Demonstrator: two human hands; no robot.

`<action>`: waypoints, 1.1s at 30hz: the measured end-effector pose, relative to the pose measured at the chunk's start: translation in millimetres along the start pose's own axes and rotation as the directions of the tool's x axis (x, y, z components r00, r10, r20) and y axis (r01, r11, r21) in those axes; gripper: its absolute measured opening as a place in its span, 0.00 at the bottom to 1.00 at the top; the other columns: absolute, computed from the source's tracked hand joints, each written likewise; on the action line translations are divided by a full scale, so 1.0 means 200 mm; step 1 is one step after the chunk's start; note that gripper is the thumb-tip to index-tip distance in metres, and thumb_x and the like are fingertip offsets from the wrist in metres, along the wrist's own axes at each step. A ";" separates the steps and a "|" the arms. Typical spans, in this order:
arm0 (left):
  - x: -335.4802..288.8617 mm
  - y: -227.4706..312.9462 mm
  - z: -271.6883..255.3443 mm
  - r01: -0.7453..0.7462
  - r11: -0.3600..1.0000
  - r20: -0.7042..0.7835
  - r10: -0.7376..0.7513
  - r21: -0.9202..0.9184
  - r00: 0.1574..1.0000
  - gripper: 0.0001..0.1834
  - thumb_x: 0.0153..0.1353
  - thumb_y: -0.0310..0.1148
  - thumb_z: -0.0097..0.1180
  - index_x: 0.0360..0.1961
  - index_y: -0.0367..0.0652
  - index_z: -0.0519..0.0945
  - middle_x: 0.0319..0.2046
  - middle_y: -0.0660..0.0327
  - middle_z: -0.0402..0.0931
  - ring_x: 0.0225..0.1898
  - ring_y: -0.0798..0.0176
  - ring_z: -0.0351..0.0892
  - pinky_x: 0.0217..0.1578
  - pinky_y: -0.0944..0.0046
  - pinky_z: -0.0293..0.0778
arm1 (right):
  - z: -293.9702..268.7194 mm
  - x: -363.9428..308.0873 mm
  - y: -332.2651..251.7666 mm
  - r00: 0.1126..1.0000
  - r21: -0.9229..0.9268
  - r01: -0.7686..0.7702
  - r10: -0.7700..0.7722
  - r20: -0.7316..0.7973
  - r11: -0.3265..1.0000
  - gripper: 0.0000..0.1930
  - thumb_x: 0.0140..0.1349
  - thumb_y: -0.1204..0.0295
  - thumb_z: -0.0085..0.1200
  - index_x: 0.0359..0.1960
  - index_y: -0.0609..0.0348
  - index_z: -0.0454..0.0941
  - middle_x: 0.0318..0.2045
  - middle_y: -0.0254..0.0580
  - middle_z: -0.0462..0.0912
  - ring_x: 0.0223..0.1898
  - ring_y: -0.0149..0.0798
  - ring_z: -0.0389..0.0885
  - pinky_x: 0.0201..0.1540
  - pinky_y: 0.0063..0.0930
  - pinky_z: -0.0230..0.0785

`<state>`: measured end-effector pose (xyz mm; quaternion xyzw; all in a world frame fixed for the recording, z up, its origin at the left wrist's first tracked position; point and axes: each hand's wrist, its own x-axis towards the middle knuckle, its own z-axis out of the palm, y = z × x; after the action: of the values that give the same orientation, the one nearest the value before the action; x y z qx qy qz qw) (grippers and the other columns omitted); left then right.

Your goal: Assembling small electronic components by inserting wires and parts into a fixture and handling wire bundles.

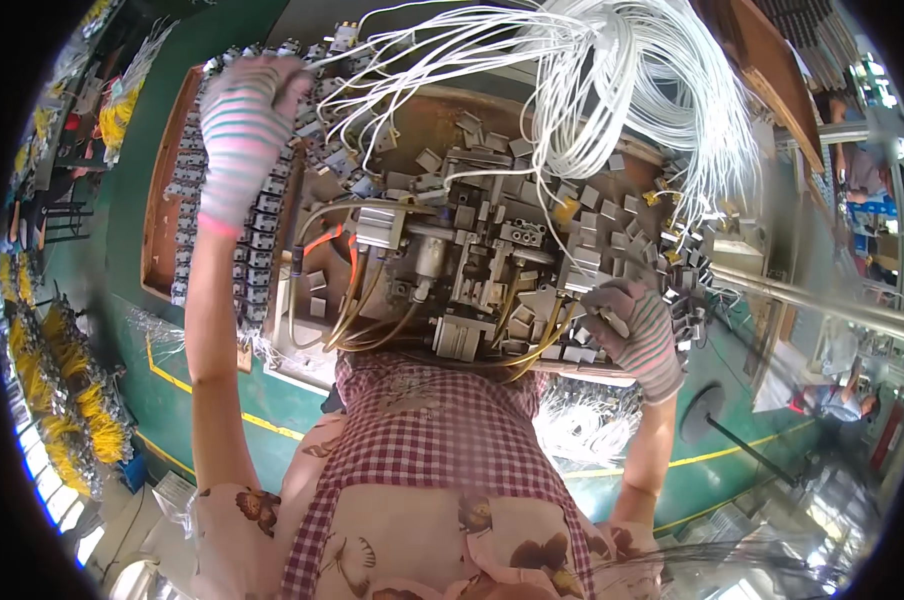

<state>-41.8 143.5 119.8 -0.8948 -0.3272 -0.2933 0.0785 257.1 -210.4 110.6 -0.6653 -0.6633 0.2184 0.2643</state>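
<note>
Checked apron [427, 425] foremost, a worker [397, 520] is holding left hand [244, 135] and right hand [637, 335] with fingers curled, any contents impossible to tell, while white wires [627, 85], probably light, limp and best pinched near their ends, are hanging over the worktop's [430, 120] far side.

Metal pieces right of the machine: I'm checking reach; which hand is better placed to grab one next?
Right hand, likely: it's beside the metal pieces; the left hand is across the machine.

Brightly lit; glare at lower-left rim; edges bent, lower right hazy.
</note>
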 end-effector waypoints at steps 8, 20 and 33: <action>-0.22 0.68 0.15 -0.029 0.958 0.343 0.130 -0.286 0.930 0.19 0.56 0.36 0.63 0.49 0.45 0.80 0.43 0.53 0.77 0.47 0.49 0.77 0.51 0.53 0.71 | 0.05 0.05 -0.09 0.995 -0.292 -0.017 0.045 0.088 0.956 0.14 0.50 0.70 0.65 0.40 0.51 0.79 0.38 0.39 0.81 0.40 0.47 0.79 0.44 0.39 0.70; 0.55 -0.18 0.13 -0.327 0.945 0.086 0.328 -0.023 0.941 0.08 0.55 0.37 0.59 0.33 0.47 0.84 0.35 0.57 0.80 0.39 0.51 0.77 0.42 0.53 0.72 | 0.04 -0.10 0.10 0.961 0.211 -0.274 0.257 0.106 0.938 0.11 0.55 0.84 0.58 0.39 0.61 0.80 0.36 0.44 0.84 0.37 0.38 0.82 0.43 0.28 0.72; -1.03 -1.32 0.00 0.798 0.302 0.209 -0.862 -0.521 0.462 0.18 0.58 0.42 0.64 0.42 0.39 0.83 0.40 0.60 0.81 0.39 0.64 0.78 0.42 0.64 0.72 | 0.16 -0.03 -0.01 0.981 -0.516 0.089 -0.165 -0.103 0.852 0.15 0.44 0.76 0.65 0.36 0.48 0.77 0.36 0.32 0.80 0.43 0.44 0.75 0.50 0.45 0.64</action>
<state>-335.9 236.3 -12.0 -0.5581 -0.6359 -0.4202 -0.3280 235.4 -214.5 87.2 -0.6798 -0.7192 -0.0310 0.1404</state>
